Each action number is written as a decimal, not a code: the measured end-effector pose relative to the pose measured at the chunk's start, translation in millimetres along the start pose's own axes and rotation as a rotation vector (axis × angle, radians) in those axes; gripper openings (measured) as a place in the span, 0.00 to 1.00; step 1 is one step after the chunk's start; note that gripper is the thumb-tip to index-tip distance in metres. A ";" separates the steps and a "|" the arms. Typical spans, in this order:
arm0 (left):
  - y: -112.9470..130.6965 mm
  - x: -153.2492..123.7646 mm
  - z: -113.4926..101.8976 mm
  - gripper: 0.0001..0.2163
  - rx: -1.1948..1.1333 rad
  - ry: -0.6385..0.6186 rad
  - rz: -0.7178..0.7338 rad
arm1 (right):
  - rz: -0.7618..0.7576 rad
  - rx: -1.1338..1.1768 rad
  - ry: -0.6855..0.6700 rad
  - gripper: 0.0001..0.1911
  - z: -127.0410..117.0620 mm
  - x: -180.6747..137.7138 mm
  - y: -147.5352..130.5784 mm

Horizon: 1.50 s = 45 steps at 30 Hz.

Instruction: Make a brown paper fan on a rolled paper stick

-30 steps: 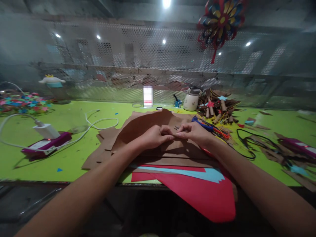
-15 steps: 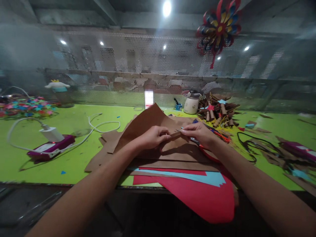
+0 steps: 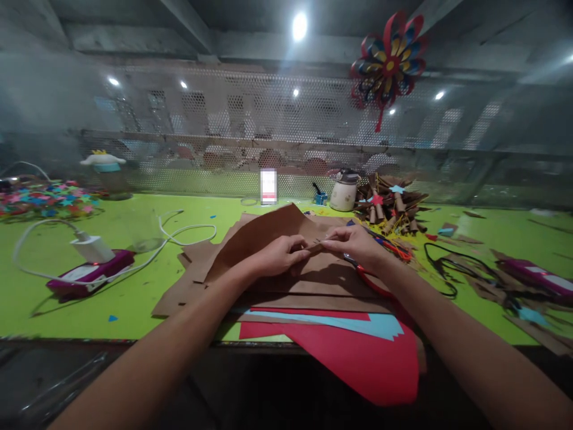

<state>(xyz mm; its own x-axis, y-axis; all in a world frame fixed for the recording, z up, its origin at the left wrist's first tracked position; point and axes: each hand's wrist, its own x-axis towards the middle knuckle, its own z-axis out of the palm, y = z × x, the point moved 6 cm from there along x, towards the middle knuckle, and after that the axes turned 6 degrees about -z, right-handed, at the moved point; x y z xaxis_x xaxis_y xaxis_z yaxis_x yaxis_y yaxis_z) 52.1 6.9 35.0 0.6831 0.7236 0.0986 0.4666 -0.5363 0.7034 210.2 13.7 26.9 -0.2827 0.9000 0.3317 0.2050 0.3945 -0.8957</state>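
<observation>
My left hand (image 3: 283,254) pinches one end of a narrow brown paper piece (image 3: 315,246). At its other end, the fingertips of my right hand (image 3: 353,243) are closed on it, and small dark marks show along its top. Whether it is a loose strip or a rolled edge of a larger sheet, I cannot tell. Behind my left hand a brown paper sheet (image 3: 259,230) curves upward from a stack of brown paper (image 3: 286,301). Scissors with red handles (image 3: 373,282) lie under my right hand, partly hidden. Light blue paper (image 3: 376,325) and red paper (image 3: 367,364) stick out below the stack.
A purple power strip (image 3: 89,275) with a white charger and cable lies left. Behind stand a lit phone (image 3: 268,185), a white jar (image 3: 344,191) and a pile of brown paper rolls (image 3: 394,206). A black cable (image 3: 441,269) lies right. Red paper overhangs the table's front edge.
My right hand has come slightly closer to my left, and the light blue bit at its fingertips no longer shows. The whole view has shifted a little.
</observation>
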 end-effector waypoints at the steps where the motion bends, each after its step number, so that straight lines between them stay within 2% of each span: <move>1: -1.0 0.0 -0.1 0.11 0.008 -0.009 -0.006 | 0.023 0.019 0.016 0.16 -0.8 -0.5 0.8; 5: -4.0 -0.4 -3.1 0.13 -0.020 -0.025 -0.042 | 0.118 0.135 0.027 0.17 -2.9 -3.9 1.5; 9: -5.4 -1.7 -6.1 0.13 -0.120 -0.049 -0.069 | 0.074 0.208 -0.059 0.16 -4.3 -4.3 -6.2; 12: -5.7 -4.1 -4.2 0.13 -0.351 -0.118 -0.070 | 0.002 0.266 0.017 0.16 -14.5 -2.8 -11.3; 14: -4.2 -6.5 0.4 0.12 -0.538 -0.198 -0.073 | -0.043 0.346 0.020 0.15 -15.4 -4.0 -16.0; 16: -1.0 -9.5 6.9 0.12 -0.668 -0.290 -0.079 | -0.085 0.393 -0.104 0.17 -5.6 -8.4 -23.5; 18: 2.9 -12.9 14.6 0.11 -0.740 -0.391 -0.089 | -0.112 0.392 -0.283 0.23 9.3 -16.0 -31.6; 20: 6.0 -15.5 21.5 0.10 -0.791 -0.468 -0.100 | -0.136 0.374 -0.407 0.23 20.5 -23.3 -37.6; 22: 8.9 -17.3 27.5 0.10 -0.835 -0.531 -0.097 | -0.185 0.333 -0.440 0.17 24.7 -26.5 -42.1; 25: 14.6 -19.6 35.2 0.12 -0.882 -0.629 -0.036 | -0.291 0.258 -0.415 0.09 25.1 -26.3 -48.4; 28: 15.4 -20.6 38.9 0.14 -0.861 -0.678 -0.004 | -0.326 0.223 -0.388 0.08 26.3 -25.6 -53.1; 30: 8.6 -16.7 34.4 0.13 -0.791 -0.588 -0.060 | -0.307 0.175 -0.337 0.10 25.4 -24.7 -54.3; 31: 3.6 -13.3 28.3 0.12 -0.750 -0.488 -0.102 | -0.293 0.130 -0.312 0.12 24.6 -24.1 -53.9; 33: -5.6 -6.3 7.4 0.10 -0.676 -0.195 -0.163 | -0.253 -0.006 -0.314 0.14 25.0 -22.6 -49.6; 35: -8.1 -3.7 -16.1 0.12 -0.607 0.101 -0.150 | -0.222 -0.169 -0.380 0.16 28.7 -20.5 -41.2; 37: -2.7 -3.9 -28.9 0.13 -0.449 0.261 -0.078 | -0.206 -0.342 -0.420 0.16 32.3 -16.8 -29.9; 39: 4.4 -3.5 -27.0 0.13 -0.186 0.280 0.001 | -0.216 -0.500 -0.416 0.15 36.0 -12.7 -19.7; 41: 5.8 -2.3 -13.9 0.11 0.077 0.203 0.061 | -0.230 -0.615 -0.429 0.13 42.1 -10.6 -10.8; 45: -11.1 0.5 9.1 0.09 0.314 0.077 0.068 | -0.244 -0.739 -0.424 0.11 51.1 -9.6 0.9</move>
<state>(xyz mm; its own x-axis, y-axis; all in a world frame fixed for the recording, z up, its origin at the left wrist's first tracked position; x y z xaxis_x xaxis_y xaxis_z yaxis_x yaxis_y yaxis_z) 52.4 9.3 20.9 0.6796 0.7061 0.1988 0.5804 -0.6834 0.4429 165.2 -4.1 7.8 -0.6912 0.6884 0.2199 0.6050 0.7176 -0.3450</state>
